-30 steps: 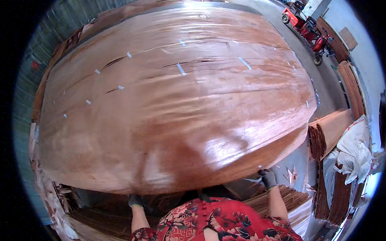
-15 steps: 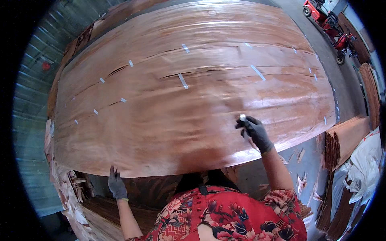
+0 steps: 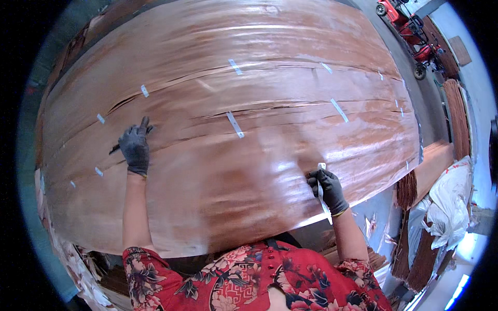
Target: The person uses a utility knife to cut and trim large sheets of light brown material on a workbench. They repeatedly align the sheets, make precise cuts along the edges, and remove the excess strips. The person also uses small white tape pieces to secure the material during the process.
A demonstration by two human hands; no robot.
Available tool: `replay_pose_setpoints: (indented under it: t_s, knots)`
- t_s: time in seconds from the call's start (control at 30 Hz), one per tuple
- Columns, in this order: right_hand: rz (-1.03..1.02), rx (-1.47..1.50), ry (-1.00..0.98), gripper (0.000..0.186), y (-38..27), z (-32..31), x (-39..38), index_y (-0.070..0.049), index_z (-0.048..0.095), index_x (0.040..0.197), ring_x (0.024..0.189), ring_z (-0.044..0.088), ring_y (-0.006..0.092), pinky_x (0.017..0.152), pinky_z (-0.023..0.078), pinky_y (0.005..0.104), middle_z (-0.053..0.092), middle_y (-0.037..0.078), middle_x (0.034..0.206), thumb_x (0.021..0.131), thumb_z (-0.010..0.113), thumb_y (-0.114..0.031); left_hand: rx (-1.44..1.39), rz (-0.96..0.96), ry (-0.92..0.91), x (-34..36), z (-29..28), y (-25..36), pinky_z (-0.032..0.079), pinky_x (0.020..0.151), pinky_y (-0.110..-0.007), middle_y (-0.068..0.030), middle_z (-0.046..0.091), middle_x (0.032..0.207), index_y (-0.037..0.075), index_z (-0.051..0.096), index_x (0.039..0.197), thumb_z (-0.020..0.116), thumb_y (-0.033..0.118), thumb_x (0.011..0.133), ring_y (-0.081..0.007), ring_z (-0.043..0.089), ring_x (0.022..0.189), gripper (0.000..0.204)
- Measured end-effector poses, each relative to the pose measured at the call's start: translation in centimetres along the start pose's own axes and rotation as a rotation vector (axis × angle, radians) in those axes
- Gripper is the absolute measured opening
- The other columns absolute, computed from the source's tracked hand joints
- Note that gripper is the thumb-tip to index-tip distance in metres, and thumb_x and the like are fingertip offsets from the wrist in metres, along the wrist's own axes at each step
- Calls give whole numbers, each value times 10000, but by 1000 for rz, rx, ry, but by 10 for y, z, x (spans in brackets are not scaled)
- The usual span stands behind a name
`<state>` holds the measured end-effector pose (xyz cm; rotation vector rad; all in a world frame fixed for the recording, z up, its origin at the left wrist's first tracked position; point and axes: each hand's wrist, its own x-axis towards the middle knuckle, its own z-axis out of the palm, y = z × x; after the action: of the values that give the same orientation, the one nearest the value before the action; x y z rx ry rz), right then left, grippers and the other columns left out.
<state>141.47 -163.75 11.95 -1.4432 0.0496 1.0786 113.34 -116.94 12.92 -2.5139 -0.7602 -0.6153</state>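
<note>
A wide sheet of reddish-brown wood veneer (image 3: 171, 207) spreads in front of me, with long splits along its grain. Short whitish tape pieces (image 3: 235, 124) bridge several of these splits. Over the left part of the sheet is my left hand (image 3: 136, 147) in a grey glove, index finger stretched forward and the others curled. A thin dark thing (image 3: 114, 149) juts from its left side; its kind I cannot make out. Near the front right edge my gloved right hand (image 3: 330, 189) pinches a strip of white tape (image 3: 322, 199), which hangs down toward the sheet's edge.
Brown veneer stacks (image 3: 428, 166) stand at the right, beside crumpled white plastic sheeting (image 3: 450, 207). A red three-wheeled vehicle (image 3: 412, 33) is parked at the far right. Torn veneer scraps (image 3: 78, 280) lie along the lower left, by a greenish wall (image 3: 31, 155).
My left hand has gone from the sheet's front edge forward onto its left part. My right hand has shifted slightly down in the view, still with the white tape. The view has moved.
</note>
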Motion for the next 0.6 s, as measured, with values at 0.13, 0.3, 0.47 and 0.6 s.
replay_pose_setpoints:
  t_s: [0.13, 0.3, 0.47, 0.6]
  knots:
    - [44, 353, 125, 287, 14, -29, 6, -29, 612, 940, 541, 566, 127, 486, 447, 230, 642, 67, 746, 931, 530, -304, -53, 72, 4, 20, 28, 7, 453, 763, -404, -65, 584, 781, 147, 645, 1123, 604, 138, 735, -262, 586, 864, 390]
    - [-231, 63, 300, 209, -48, -122, 5, -20, 600, 1020, 677, 573, 141, 611, 484, 263, 638, 72, 827, 912, 526, -183, -58, 27, 48, 25, 12, 30, 462, 777, -406, -89, 596, 819, 102, 664, 1069, 599, 87, 707, -286, 583, 915, 368]
    - [-750, -992, 668, 208, -206, -283, 35, -7, 678, 956, 765, 621, 158, 720, 492, 278, 671, 68, 853, 862, 539, -129, -125, -166, 7, 1, 26, 43, 466, 743, -398, -95, 610, 842, 81, 674, 1026, 618, 89, 691, -286, 587, 874, 340]
    - [-719, -1429, 796, 372, -299, -172, 128, -31, 635, 1081, 919, 635, 241, 822, 471, 324, 655, 151, 1036, 818, 643, -294, -83, -208, 89, -3, 19, 47, 466, 726, -397, -93, 621, 845, 64, 673, 947, 644, 94, 669, -288, 590, 818, 281]
